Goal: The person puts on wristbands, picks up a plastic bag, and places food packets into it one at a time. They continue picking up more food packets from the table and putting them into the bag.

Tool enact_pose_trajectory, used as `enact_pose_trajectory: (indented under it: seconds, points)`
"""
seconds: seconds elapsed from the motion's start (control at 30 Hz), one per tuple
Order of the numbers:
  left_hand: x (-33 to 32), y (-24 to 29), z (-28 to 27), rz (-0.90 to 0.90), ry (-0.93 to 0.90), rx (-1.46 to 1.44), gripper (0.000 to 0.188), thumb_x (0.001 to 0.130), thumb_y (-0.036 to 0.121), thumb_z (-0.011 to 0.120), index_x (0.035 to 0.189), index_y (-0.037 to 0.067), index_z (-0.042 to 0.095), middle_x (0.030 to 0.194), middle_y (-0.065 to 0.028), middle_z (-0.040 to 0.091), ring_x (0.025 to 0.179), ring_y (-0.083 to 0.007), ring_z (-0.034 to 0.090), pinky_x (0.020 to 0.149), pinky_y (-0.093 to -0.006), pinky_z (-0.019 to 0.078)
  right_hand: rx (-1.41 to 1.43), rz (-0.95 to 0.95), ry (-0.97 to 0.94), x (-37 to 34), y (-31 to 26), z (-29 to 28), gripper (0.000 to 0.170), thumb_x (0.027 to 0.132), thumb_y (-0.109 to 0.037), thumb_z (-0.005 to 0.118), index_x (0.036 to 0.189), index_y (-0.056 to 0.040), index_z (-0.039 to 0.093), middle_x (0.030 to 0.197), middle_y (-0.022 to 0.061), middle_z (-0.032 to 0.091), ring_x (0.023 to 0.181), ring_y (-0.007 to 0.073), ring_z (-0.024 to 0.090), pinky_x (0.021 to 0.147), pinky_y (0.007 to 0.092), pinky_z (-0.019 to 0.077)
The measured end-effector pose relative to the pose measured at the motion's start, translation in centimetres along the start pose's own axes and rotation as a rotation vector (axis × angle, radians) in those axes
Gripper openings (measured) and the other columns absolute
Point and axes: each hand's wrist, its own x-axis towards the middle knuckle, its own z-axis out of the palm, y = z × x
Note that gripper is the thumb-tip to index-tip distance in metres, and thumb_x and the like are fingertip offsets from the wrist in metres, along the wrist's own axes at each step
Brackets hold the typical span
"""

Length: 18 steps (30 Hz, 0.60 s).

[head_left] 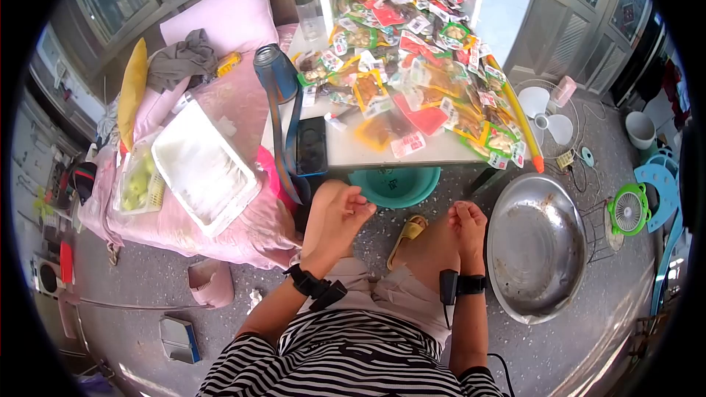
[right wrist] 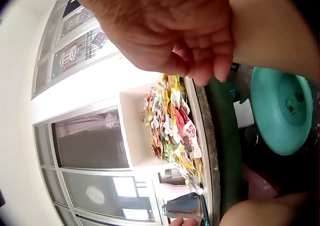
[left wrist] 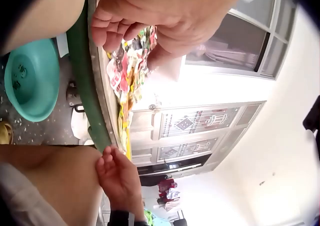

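Observation:
Both hands are raised above the thighs, in front of the table edge, and neither holds anything. The left hand (head_left: 340, 222) has loosely bent fingers, seen also at the top of the left wrist view. Over the other thigh is the right hand (head_left: 468, 226), its fingers loosely curled and empty. Beyond the hands, many small colourful packets (head_left: 371, 92) lie heaped on the white table (head_left: 434, 148), spilling from a white foam box (right wrist: 135, 131). A teal basin (head_left: 397, 185) sits on the floor below the table edge.
A large metal basin (head_left: 537, 250) is at the right. On the table's left side stand a blue flask (head_left: 275, 73) and a dark phone-like object (head_left: 312, 145). A white foam tray (head_left: 204, 165) rests on the pink bed cover. A green fan (head_left: 629, 209) is far right.

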Motion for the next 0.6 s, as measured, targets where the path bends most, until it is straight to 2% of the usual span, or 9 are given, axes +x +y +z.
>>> enact_pose_trajectory:
  seconds: [0.03, 0.13, 0.23, 0.33, 0.43, 0.47, 0.57, 0.6]
  points:
    - [0.7, -0.7, -1.7, 0.101, 0.102, 0.04, 0.028, 0.087, 0.014, 0.069, 0.11, 0.001, 0.057, 0.098, -0.0046, 0.061, 0.08, -0.01, 0.055, 0.068, -0.0243, 0.0449, -0.01, -0.005, -0.008, 0.1, -0.1, 0.2, 0.015, 0.093, -0.018, 0.062, 0.09, -0.0033, 0.065, 0.075, 0.0038, 0.065, 0.054, 0.0075, 0.056, 0.05, 0.0193, 0.0445]
    - [0.5, 0.1, -5.7, -0.174, 0.232, -0.227, 0.019, 0.089, 0.013, 0.066, 0.103, 0.002, 0.059, 0.096, -0.0072, 0.063, 0.081, -0.0132, 0.059, 0.07, -0.0257, 0.0478, 0.008, 0.008, -0.026, 0.0, -0.1, 0.3, 0.015, 0.093, -0.018, 0.062, 0.091, -0.0032, 0.064, 0.075, 0.0041, 0.065, 0.055, 0.0074, 0.056, 0.051, 0.0189, 0.0455]
    - [0.5, -2.9, -8.9, -0.409, 0.271, -0.587, 0.018, 0.092, 0.013, 0.061, 0.105, 0.0, 0.06, 0.1, -0.0132, 0.066, 0.088, -0.02, 0.064, 0.076, -0.0293, 0.0519, 0.044, 0.009, -0.061, 0.0, 0.1, -0.1, 0.016, 0.094, -0.019, 0.061, 0.092, -0.0034, 0.064, 0.077, 0.0041, 0.065, 0.057, 0.0074, 0.057, 0.053, 0.0189, 0.0469]
    - [1.7, -4.9, -10.2, -0.379, 0.216, -0.787, 0.021, 0.094, 0.013, 0.057, 0.107, -0.004, 0.058, 0.11, -0.0206, 0.064, 0.099, -0.0276, 0.065, 0.085, -0.035, 0.0542, 0.055, 0.018, -0.068, -0.1, 0.5, -0.6, 0.015, 0.094, -0.019, 0.061, 0.092, -0.004, 0.064, 0.078, 0.0037, 0.065, 0.058, 0.0073, 0.057, 0.054, 0.0191, 0.0475]
    - [3.6, -5.5, -10.1, -0.32, 0.16, -0.866, 0.022, 0.095, 0.011, 0.054, 0.107, -0.006, 0.058, 0.113, -0.024, 0.063, 0.111, -0.0334, 0.061, 0.095, -0.0395, 0.0518, 0.064, 0.02, -0.072, 0.0, 0.6, -0.8, 0.015, 0.094, -0.019, 0.061, 0.093, -0.005, 0.064, 0.079, 0.003, 0.065, 0.06, 0.0069, 0.057, 0.055, 0.0196, 0.048]
    - [4.6, -6.7, -10.2, -0.363, 0.161, -0.922, 0.019, 0.095, 0.011, 0.055, 0.105, -0.006, 0.058, 0.115, -0.0253, 0.061, 0.114, -0.0357, 0.059, 0.097, -0.0417, 0.0507, 0.045, 0.024, -0.07, 0.0, 0.5, -1.0, 0.014, 0.094, -0.019, 0.061, 0.094, -0.0054, 0.064, 0.08, 0.0027, 0.065, 0.061, 0.0068, 0.057, 0.056, 0.0198, 0.0481]
    - [5.8, -7.5, -9.7, -0.468, 0.216, -1.128, 0.017, 0.094, 0.012, 0.058, 0.1, -0.005, 0.058, 0.114, -0.0241, 0.062, 0.113, -0.0363, 0.059, 0.096, -0.0438, 0.0511, 0.003, 0.04, -0.053, -0.6, -0.2, -0.5, 0.013, 0.094, -0.02, 0.06, 0.092, -0.0074, 0.063, 0.08, 0.0013, 0.064, 0.062, 0.0061, 0.056, 0.057, 0.0197, 0.0474]
    - [5.9, -7.7, -9.7, -0.479, 0.188, -1.178, 0.014, 0.093, 0.012, 0.061, 0.097, -0.001, 0.059, 0.109, -0.0221, 0.064, 0.112, -0.0358, 0.06, 0.093, -0.0449, 0.0527, -0.011, 0.041, -0.045, -0.6, -0.1, -0.7, 0.012, 0.094, -0.02, 0.06, 0.092, -0.0078, 0.063, 0.08, 0.001, 0.064, 0.062, 0.006, 0.056, 0.057, 0.0194, 0.0471]
